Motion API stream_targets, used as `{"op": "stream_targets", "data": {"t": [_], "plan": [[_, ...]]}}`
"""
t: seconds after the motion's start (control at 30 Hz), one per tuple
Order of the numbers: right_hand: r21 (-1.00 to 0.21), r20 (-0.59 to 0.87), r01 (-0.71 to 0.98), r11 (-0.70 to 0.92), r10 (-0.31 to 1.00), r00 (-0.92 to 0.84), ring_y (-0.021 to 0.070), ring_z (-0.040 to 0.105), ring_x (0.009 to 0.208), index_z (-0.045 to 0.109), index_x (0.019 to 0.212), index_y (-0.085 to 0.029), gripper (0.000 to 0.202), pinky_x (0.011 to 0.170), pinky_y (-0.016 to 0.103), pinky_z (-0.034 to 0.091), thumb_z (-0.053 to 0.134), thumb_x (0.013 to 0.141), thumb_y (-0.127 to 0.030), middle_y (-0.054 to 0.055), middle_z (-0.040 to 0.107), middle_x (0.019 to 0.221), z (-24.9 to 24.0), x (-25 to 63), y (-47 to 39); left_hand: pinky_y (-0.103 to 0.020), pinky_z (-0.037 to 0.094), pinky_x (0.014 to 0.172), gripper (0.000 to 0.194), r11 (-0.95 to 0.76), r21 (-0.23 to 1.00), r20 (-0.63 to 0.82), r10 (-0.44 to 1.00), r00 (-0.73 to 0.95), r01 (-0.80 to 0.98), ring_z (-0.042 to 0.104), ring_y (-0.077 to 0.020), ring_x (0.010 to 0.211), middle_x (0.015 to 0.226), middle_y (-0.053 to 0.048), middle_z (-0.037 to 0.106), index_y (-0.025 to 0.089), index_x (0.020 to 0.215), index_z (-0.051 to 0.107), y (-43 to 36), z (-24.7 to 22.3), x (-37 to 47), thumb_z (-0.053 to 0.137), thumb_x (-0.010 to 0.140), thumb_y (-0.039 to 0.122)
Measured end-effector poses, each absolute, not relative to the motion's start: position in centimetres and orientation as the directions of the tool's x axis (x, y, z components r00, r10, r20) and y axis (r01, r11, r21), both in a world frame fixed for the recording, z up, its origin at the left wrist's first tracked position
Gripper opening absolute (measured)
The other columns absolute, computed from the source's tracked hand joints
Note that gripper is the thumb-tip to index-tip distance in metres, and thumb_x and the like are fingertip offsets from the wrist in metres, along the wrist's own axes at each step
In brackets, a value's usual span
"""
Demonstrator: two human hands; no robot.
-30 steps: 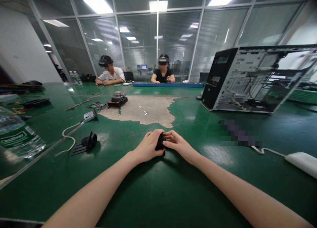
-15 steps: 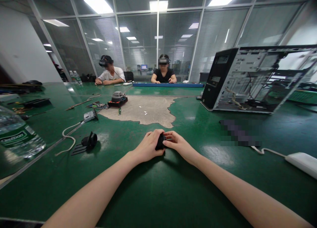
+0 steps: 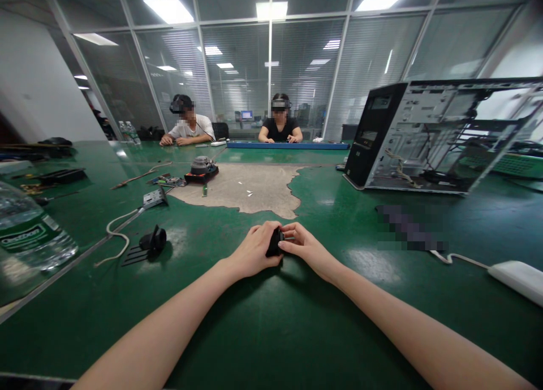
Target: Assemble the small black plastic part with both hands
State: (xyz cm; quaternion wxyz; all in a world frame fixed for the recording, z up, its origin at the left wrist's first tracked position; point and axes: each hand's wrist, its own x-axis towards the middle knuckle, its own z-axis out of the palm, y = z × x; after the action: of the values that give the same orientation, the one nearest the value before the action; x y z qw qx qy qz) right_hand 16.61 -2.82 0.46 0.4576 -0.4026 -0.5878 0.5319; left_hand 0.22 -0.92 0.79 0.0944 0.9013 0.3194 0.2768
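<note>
Both hands [image 3: 282, 246] grip a small, smooth-looking black object [image 3: 275, 242].

Your left hand [image 3: 259, 244] wraps around a small black thing [image 3: 274, 243], and your right hand [image 3: 306, 246] touches its right side. You have it just on your side of the tan patch [image 3: 258, 186]. Your fingers hide much of it, so its whole shape and tilt are hard to tell.
</note>
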Motion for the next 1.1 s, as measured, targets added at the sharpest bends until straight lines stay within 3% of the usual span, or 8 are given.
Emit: {"op": "stream_targets", "data": {"t": [0.37,0.67,0.83,1.1], "plan": [[-0.984,0.174,-0.082,0.156,0.933,-0.315,0.0144,0.055,0.086,0.047,0.085,-0.022,0.025,0.081,0.033,0.042,0.063,0.068,-0.029,0.0,0.057,0.088,0.41,16.98,-2.91,-0.04,0.033,0.09,0.056,-0.78,0.353,0.444,0.625,0.642,0.516,0.046,-0.0213,0.103,0.108,-0.004,0.046,0.024,0.113,0.028,-0.94,0.81,0.18,0.058,0.066,0.023],[-0.992,0.109,0.03,0.121,0.96,-0.258,0.0157,0.054,0.087,0.05,0.089,-0.019,0.029,0.081,0.035,0.042,0.064,0.066,-0.029,0.003,0.055,0.092,0.47,16.72,-2.78,-0.039,0.033,0.09,0.055,-0.777,0.352,0.438,0.629,0.642,0.522,0.047,-0.0209,0.102,0.108,-0.004,0.047,0.023,0.112,0.029,-0.86,0.75,0.13,0.058,0.065,0.023],[-0.989,0.145,-0.052,0.136,0.929,-0.34,0.0149,0.055,0.086,0.046,0.088,-0.022,0.033,0.079,0.033,0.043,0.068,0.063,-0.025,0.0,0.057,0.09,0.47,17.01,-2.81,-0.04,0.032,0.091,0.056,-0.775,0.355,0.435,0.632,0.641,0.523,0.047,-0.0212,0.102,0.107,-0.004,0.046,0.024,0.112,0.03,-0.87,0.77,0.21,0.059,0.064,0.022],[-0.991,0.132,-0.025,0.13,0.959,-0.251,0.0152,0.055,0.082,0.049,0.085,-0.02,0.025,0.078,0.034,0.042,0.063,0.067,-0.031,0.001,0.057,0.086,0.3,16.59,-2.64,-0.039,0.033,0.091,0.054,-0.783,0.341,0.439,0.622,0.648,0.52,0.046,-0.0213,0.103,0.109,-0.005,0.046,0.024,0.113,0.029,-0.98,0.89,0.09,0.058,0.067,0.024]]}}
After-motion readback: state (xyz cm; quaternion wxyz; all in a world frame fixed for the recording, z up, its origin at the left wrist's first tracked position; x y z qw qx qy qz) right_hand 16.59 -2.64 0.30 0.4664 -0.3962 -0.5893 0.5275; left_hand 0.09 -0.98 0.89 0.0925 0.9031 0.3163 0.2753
